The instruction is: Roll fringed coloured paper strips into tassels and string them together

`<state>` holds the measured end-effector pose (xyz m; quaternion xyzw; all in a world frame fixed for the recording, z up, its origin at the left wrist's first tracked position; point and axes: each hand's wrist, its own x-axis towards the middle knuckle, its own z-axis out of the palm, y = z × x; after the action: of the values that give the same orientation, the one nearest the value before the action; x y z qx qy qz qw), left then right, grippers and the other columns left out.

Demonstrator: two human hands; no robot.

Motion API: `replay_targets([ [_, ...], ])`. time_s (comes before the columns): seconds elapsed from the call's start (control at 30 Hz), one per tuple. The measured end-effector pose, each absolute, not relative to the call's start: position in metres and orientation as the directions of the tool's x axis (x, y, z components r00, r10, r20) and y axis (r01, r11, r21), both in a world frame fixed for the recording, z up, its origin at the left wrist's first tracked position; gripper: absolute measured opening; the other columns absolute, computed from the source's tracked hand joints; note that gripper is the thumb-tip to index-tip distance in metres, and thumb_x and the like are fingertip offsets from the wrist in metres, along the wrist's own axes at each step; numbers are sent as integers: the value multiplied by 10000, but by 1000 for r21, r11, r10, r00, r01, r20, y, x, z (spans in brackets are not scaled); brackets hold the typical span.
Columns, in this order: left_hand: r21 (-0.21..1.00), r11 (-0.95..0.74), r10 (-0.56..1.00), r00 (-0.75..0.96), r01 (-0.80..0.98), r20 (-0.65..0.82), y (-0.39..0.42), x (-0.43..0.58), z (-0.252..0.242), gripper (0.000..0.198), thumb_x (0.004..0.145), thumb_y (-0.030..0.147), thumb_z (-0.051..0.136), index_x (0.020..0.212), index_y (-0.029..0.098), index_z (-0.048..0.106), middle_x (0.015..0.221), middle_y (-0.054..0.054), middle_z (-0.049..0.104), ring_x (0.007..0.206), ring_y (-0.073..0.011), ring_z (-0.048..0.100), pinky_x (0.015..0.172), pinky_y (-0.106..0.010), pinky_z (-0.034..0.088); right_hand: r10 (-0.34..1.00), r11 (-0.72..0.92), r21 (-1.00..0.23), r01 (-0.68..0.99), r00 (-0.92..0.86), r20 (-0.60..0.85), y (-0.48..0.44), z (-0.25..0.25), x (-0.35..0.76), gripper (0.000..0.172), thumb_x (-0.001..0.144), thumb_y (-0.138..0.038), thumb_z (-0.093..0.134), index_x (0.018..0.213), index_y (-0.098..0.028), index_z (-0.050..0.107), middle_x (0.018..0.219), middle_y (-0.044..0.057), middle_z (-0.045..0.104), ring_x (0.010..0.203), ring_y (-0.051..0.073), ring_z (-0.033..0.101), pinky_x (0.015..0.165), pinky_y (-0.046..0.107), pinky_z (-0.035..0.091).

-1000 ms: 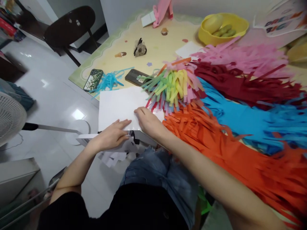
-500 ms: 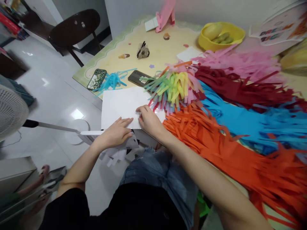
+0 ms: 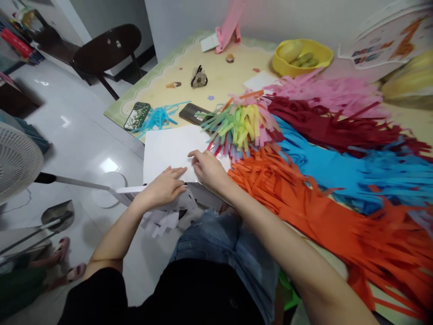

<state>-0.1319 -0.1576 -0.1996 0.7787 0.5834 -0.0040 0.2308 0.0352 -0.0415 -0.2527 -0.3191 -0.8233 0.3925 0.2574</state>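
Observation:
A white sheet of paper (image 3: 169, 146) lies at the near left corner of the table (image 3: 216, 72). My left hand (image 3: 162, 188) rests flat on the sheet's near edge, fingers stretched out together. My right hand (image 3: 209, 166) presses down on the sheet's right part, fingers curled slightly, beside a bundle of rainbow-coloured paper strips (image 3: 241, 126). More white cut paper (image 3: 160, 220) hangs below the table edge under my left hand.
Orange (image 3: 304, 198), blue (image 3: 341, 167), dark red (image 3: 324, 124) and pink (image 3: 331, 90) fringed paper cover the table's right side. Two phones (image 3: 136, 115) (image 3: 193, 113), blue strips (image 3: 157, 118), a yellow bowl (image 3: 302, 56) sit farther back. A fan (image 3: 16, 162), a chair (image 3: 106, 45) and someone's feet (image 3: 64, 266) are at left.
Both hands stay on the white sheet, with only small finger shifts. The view has drifted, and a person's sandalled feet have come into sight at the lower left.

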Motion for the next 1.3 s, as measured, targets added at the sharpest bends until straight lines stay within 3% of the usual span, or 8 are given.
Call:
replay_targets([
  [0.17,449,-190,906,333,873,-264,-165,-137,-188,368,1030,321,455,822,142,701,1592,-158,452,1498,-293,406,1252,-521,280,864,232,-961,150,-486,132,-29,-266,38,359,793,-232,563,1147,-179,534,886,59,742,807,199,686,770,353,538],
  [0.23,557,-171,913,342,813,-220,-178,-140,-174,390,1034,366,447,808,161,689,1527,-128,545,1437,-263,490,1207,-446,369,891,173,-982,69,-437,127,-24,-267,41,366,767,-276,608,1113,-187,531,853,46,737,769,186,689,728,332,541],
  [0.33,709,-98,978,200,699,-63,-199,-134,-151,427,1025,440,466,726,185,634,983,-55,772,908,-180,711,795,-280,554,927,142,-988,-54,-343,152,-18,-251,60,368,752,-310,657,1083,-211,531,839,12,721,740,160,679,706,303,545],
  [0.4,792,-64,994,-30,608,103,-205,-120,-143,453,1008,460,503,651,185,547,622,14,596,571,-119,544,537,-234,421,952,203,-962,-181,-191,237,-23,-226,83,381,763,-311,699,1100,-233,540,871,-4,714,766,151,680,732,300,553],
  [0.47,859,-88,939,-247,505,241,-200,-99,-142,450,993,457,536,638,185,491,555,42,430,506,-96,387,479,-236,305,934,343,-902,-263,-6,357,-41,-192,110,398,776,-284,750,1125,-262,561,908,-15,709,831,155,692,788,313,564],
  [0.63,884,-199,805,-444,422,393,-169,-34,-146,462,975,434,573,619,191,408,574,48,329,529,-92,308,493,-251,244,887,463,-880,-106,51,460,-118,-133,150,375,840,-153,729,1164,-277,589,909,-5,724,890,161,715,813,319,584],
  [1.1,858,-291,812,-365,424,456,-161,26,-143,434,997,430,545,656,179,448,586,46,398,538,-88,352,499,-235,270,901,433,-897,-86,68,428,-132,-147,171,395,883,-143,662,1239,-253,530,940,1,721,909,148,719,810,301,585],
  [1.3,844,-313,827,-313,435,468,-168,28,-149,418,996,401,559,655,171,480,579,45,430,542,-85,382,518,-231,291,832,515,-805,296,57,552,-136,-152,176,377,945,-196,620,1308,-261,543,1025,36,681,942,176,685,790,335,586],
])
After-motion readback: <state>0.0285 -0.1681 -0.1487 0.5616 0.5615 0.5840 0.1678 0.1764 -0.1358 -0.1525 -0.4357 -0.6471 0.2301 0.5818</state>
